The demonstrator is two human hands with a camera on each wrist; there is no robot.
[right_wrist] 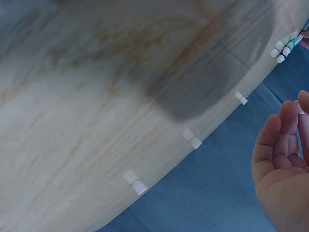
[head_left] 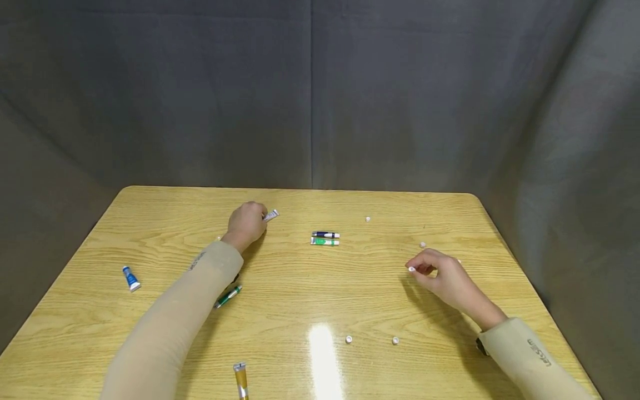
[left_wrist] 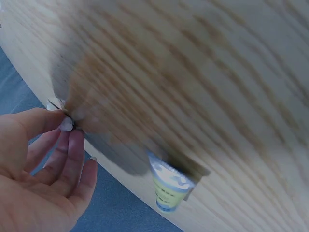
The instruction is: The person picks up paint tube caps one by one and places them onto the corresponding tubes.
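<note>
At the back left of the table, my left hand pinches a small silvery paint tube, its far end sticking out to the right; the fingers hide the rest. My right hand, over the right side, holds a small white cap between thumb and fingertips. Between the hands lie a navy paint tube and a green paint tube, side by side. In the left wrist view, a paint tube with a yellow-green band lies near the left hand. The right wrist view shows the right hand partly cut off.
A blue tube lies at left, a dark green tube beside the left sleeve, and a gold tube at the front edge. Loose white caps lie about: a back cap, a right cap, two front caps.
</note>
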